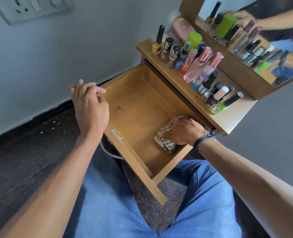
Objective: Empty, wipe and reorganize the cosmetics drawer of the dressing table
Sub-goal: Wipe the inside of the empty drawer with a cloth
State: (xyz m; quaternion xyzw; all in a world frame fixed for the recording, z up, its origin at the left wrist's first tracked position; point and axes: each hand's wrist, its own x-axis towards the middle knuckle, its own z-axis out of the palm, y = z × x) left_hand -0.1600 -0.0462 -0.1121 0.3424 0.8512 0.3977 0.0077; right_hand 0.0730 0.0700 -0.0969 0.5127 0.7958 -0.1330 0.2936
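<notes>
Checked cloth [165,143]: soft, light, best held by its wad | 4 o'clock in empty drawer [133,107] | right grip [181,133] clutches it from above | left grip [90,103] curled over drawer rim, 10 o'clock

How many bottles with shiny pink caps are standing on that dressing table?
2. Both stand side by side mid-row on the tabletop: a pink glass bottle and a blue-labelled bottle. None seems hidden.

A cloth [164,140] lies in the drawer [133,107] (bottles [198,66] stand on the shelf [231,119] behind).
</notes>
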